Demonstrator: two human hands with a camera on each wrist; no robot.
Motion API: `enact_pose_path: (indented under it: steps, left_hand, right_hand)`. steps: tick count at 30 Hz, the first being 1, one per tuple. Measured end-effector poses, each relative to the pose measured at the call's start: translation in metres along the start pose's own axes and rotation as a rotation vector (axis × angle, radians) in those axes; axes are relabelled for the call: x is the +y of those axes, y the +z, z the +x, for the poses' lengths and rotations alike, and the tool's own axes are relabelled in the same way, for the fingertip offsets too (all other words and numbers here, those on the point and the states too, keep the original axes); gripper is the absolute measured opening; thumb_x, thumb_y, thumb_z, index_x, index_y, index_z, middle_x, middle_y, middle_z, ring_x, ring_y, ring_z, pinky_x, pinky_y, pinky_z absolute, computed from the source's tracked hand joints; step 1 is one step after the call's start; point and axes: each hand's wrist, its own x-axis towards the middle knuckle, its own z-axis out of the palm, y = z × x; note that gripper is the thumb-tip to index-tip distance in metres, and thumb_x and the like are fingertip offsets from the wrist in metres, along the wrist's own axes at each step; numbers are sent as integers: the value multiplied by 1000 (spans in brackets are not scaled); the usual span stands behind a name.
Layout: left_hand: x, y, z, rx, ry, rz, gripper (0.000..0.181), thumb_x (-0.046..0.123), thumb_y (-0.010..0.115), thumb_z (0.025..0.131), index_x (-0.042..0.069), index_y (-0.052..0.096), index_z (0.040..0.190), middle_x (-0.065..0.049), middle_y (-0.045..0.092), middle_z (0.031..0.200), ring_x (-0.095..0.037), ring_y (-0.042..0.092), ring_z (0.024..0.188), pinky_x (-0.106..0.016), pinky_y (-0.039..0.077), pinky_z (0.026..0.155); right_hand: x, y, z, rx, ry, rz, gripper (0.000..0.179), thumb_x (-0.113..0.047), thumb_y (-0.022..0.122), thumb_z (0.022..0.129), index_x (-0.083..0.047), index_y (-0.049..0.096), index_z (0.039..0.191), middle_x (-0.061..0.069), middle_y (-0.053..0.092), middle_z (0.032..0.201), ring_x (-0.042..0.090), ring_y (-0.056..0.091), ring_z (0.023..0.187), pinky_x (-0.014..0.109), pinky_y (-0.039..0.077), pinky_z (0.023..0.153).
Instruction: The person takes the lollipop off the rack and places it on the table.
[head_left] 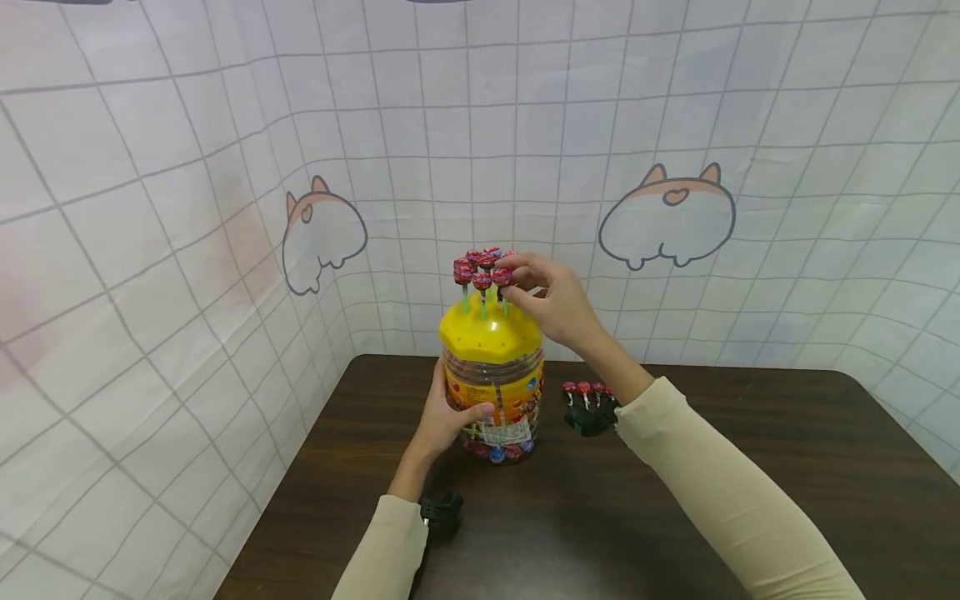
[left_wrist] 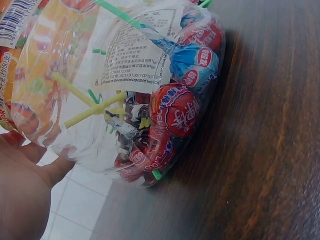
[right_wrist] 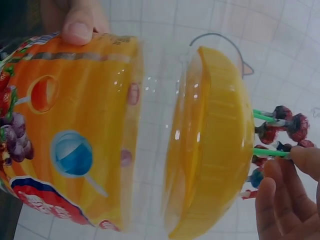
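A clear plastic lollipop jar [head_left: 513, 406] with an orange printed label stands upright on the table. Its domed yellow lid [head_left: 489, 335] carries several red-wrapped lollipops [head_left: 482, 282], sticks down in the top. My left hand [head_left: 441, 419] grips the jar's left side, thumb across the front. At the lid's top, my right hand [head_left: 553, 302] pinches a lollipop [head_left: 502, 277] by its green stick [right_wrist: 272, 152], just under the candy, as the right wrist view shows. More lollipops [left_wrist: 176, 110], red and blue, lie inside the jar's bottom in the left wrist view.
Behind the right forearm, a few red lollipops [head_left: 583, 388] lie on the dark wooden table [head_left: 720, 467], partly hidden by the black wrist camera [head_left: 592, 418]. White grid-patterned curtains [head_left: 465, 108] hang behind and to the left of the table.
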Motion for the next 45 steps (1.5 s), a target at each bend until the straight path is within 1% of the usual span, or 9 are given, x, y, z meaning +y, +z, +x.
enact_pose_path:
  steps: [3, 6, 10, 13, 17, 26, 34, 38, 45]
  left_hand:
    - [0, 0, 0, -5, 7, -7, 103, 29, 85, 85, 42, 15, 159, -3, 45, 149, -25, 53, 131, -48, 45, 114]
    - [0, 1, 0, -7, 11, -10, 103, 26, 85, 86, 41, 14, 160, -3, 45, 149, -25, 53, 131, -49, 44, 114]
    - [0, 1, -1, -7, 12, -12, 103, 25, 84, 87, 42, 14, 160, -4, 45, 150, -26, 52, 132, -51, 44, 114]
    - [1, 2, 0, -8, 10, -13, 103, 26, 84, 86, 42, 14, 160, -3, 45, 150, -26, 52, 132, -52, 44, 114]
    - [3, 2, 0, -6, 3, -12, 104, 28, 85, 85, 44, 14, 159, -1, 45, 150, -25, 52, 132, -51, 44, 114]
    - [1, 1, 0, 3, -1, -8, 105, 29, 86, 84, 45, 14, 159, -1, 45, 150, -24, 53, 133, -50, 44, 114]
    - [-1, 1, 0, 8, 4, 2, 107, 30, 86, 84, 46, 12, 160, -1, 45, 151, -24, 53, 131, -48, 45, 111]
    - [0, 1, -1, 0, 11, -2, 107, 29, 86, 84, 44, 13, 160, -1, 44, 151, -23, 53, 131, -47, 46, 111]
    - [2, 1, -1, -6, 28, -4, 107, 23, 85, 85, 41, 12, 161, -4, 43, 152, -24, 53, 131, -47, 47, 110]
  right_hand:
    - [-2, -3, 1, 35, -6, 36, 34, -12, 69, 98, -12, 66, 132, 15, 73, 104, 28, 69, 83, 27, 55, 70]
    - [-6, -9, 2, 55, -15, 67, 34, -11, 69, 98, -10, 65, 132, 17, 74, 106, 30, 69, 82, 27, 55, 68]
    - [-8, -20, 1, 54, -11, 80, 34, -9, 69, 98, -9, 65, 132, 18, 73, 106, 22, 70, 78, 33, 60, 70]
    - [-4, -31, -2, 52, -1, 80, 34, -8, 69, 97, -9, 66, 131, 18, 72, 103, 14, 68, 72, 29, 60, 70]
    - [6, -47, -11, 49, 20, 80, 34, -6, 68, 97, -9, 66, 131, 20, 71, 101, 15, 68, 69, 21, 57, 68]
    - [33, -71, -34, 22, 92, 49, 35, -4, 67, 97, -5, 65, 132, 25, 70, 104, 6, 69, 68, 21, 58, 67]
    - [56, -79, -55, -4, 144, 20, 37, -3, 68, 96, -3, 64, 133, 27, 71, 106, 7, 70, 68, 22, 58, 65]
    - [66, -82, -67, -16, 191, 14, 38, -3, 67, 97, -3, 63, 135, 27, 69, 107, 7, 70, 69, 23, 58, 64]
    - [89, -86, -86, -21, 260, -6, 42, -3, 65, 97, -5, 60, 139, 27, 67, 114, 12, 72, 75, 26, 51, 53]
